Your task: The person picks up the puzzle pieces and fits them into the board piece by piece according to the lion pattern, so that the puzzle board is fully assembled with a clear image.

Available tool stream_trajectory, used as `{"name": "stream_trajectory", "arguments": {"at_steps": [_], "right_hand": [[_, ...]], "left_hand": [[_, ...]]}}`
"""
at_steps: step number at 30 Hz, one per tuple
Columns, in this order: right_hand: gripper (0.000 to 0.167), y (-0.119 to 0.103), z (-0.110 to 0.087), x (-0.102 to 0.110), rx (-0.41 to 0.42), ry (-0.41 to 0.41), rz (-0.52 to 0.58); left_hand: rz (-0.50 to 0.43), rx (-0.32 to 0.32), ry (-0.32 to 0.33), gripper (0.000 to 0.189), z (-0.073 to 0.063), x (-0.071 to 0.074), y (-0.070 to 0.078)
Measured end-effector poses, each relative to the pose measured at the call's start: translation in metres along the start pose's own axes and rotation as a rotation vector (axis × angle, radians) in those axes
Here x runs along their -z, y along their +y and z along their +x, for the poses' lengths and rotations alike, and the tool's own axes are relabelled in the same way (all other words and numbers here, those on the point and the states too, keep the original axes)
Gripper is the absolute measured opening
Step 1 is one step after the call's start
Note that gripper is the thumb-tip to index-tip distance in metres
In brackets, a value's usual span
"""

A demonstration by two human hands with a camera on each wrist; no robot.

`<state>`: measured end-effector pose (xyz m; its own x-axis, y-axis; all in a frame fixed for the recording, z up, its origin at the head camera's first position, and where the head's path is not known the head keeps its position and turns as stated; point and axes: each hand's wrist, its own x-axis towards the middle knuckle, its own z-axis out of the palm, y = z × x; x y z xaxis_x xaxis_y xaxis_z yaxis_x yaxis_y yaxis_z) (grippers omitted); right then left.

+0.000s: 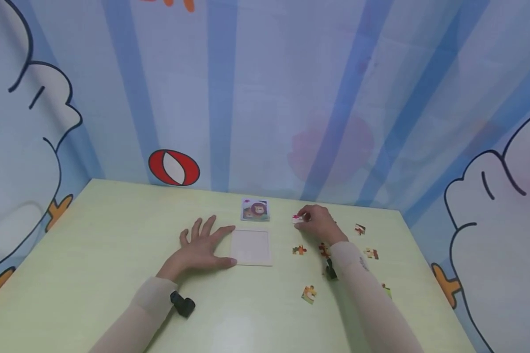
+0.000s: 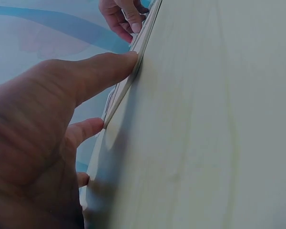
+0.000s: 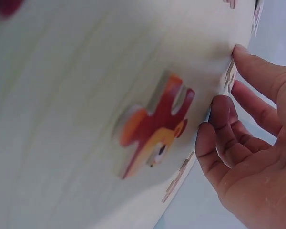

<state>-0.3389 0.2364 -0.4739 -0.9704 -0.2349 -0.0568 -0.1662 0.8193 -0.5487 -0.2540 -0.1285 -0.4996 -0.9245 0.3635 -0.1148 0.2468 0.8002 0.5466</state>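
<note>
My left hand (image 1: 200, 250) lies with spread fingers beside a square, pale puzzle tray (image 1: 251, 247). Its thumb and index finger touch the tray's left side, as the left wrist view also shows. To the right, my right hand (image 1: 320, 223) pinches a puzzle piece (image 1: 296, 219) with a pink patch between thumb and index finger, low over the table. The fingertips partly cover that piece (image 3: 230, 76) in the right wrist view. Closer to that camera lies a red and orange puzzle piece (image 3: 157, 131) printed with an eye.
A lion picture (image 1: 255, 210) lies behind the tray. Several loose pieces are scattered at the right, among them an orange-green one (image 1: 299, 250), a yellow one (image 1: 309, 294) and a red-white one (image 1: 359, 229). A printed curtain (image 1: 265, 98) hangs behind the table.
</note>
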Motion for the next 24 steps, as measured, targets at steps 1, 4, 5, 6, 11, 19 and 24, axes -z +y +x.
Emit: {"name": "stream_trajectory", "arguments": {"at_steps": [1,4,5,6,11,19,24], "right_hand": [[0.035,-0.001,0.000,0.001,-0.005,-0.001,-0.001],[0.034,-0.001,-0.001,0.003,-0.015,-0.004,-0.005],[0.032,-0.001,-0.001,0.004,-0.016,-0.004,-0.007],[0.030,0.000,-0.001,0.006,-0.013,-0.006,-0.011],[0.015,0.002,-0.001,0.014,0.003,-0.011,-0.012],[0.013,-0.006,-0.003,0.021,0.021,-0.010,0.089],[0.014,-0.021,-0.006,0.020,0.055,-0.003,0.189]], "left_hand": [[0.002,0.001,-0.001,0.094,0.000,-0.001,0.000],[-0.011,-0.010,0.004,0.095,0.000,-0.002,0.000],[-0.020,-0.013,0.005,0.096,0.001,-0.003,0.000],[-0.026,-0.019,0.008,0.097,0.001,-0.003,-0.001],[-0.037,-0.018,0.016,0.097,0.000,-0.003,-0.001],[-0.016,-0.005,0.010,0.097,0.000,-0.001,-0.001],[-0.010,-0.001,-0.001,0.096,-0.001,0.001,0.002]]}}
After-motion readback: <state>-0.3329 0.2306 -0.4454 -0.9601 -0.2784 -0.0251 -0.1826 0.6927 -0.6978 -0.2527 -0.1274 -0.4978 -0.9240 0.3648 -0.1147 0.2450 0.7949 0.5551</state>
